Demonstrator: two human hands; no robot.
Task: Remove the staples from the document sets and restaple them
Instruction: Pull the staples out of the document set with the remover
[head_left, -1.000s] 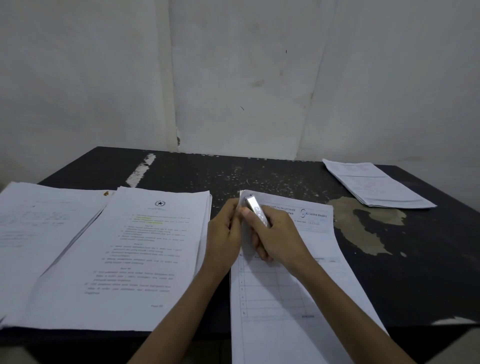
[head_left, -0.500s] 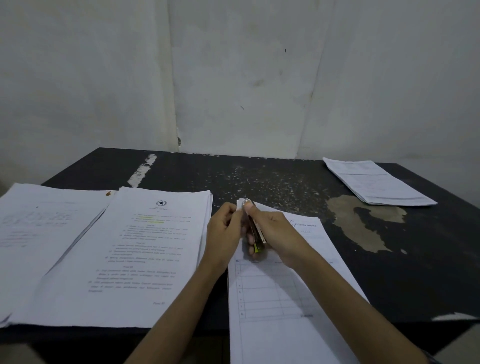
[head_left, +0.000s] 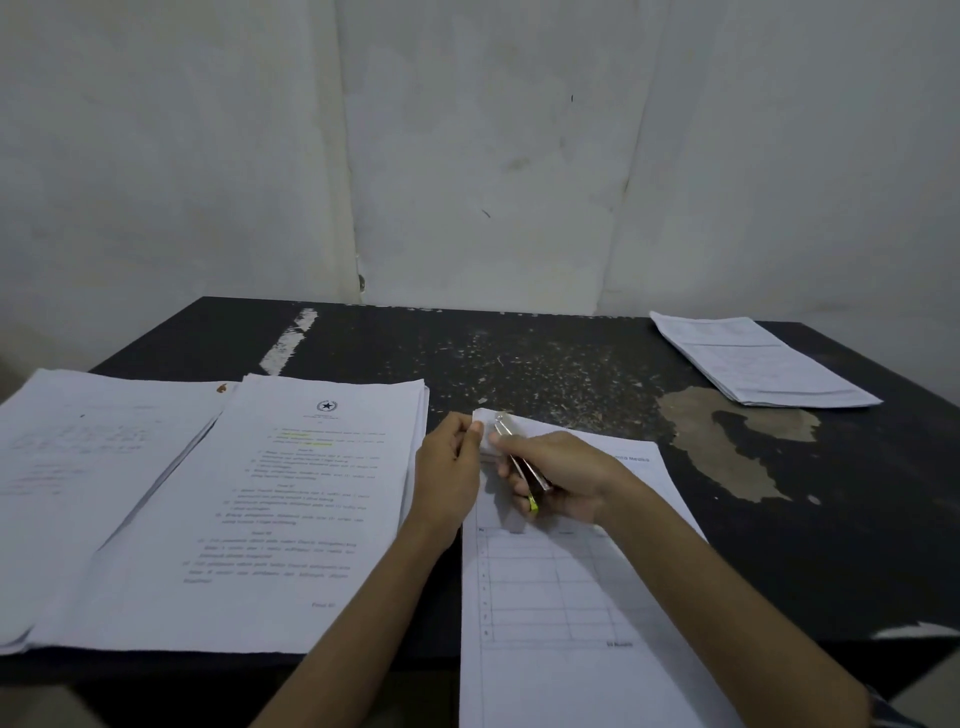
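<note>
- Paper set lies in the lower middle of the frame on the dark desk, and its near end hangs over the edge.
- Left hand pinches the top left corner of that set.
- Right hand grips a thin silver tool with a green end; its tip is at the same corner.
- Big paper stack sits at the left, small paper stack at the upper right.

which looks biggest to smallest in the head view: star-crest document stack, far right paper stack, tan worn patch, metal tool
1. star-crest document stack
2. far right paper stack and tan worn patch: these look about alike, and the stack lies farther off, so no ranking
3. metal tool, smallest
</note>
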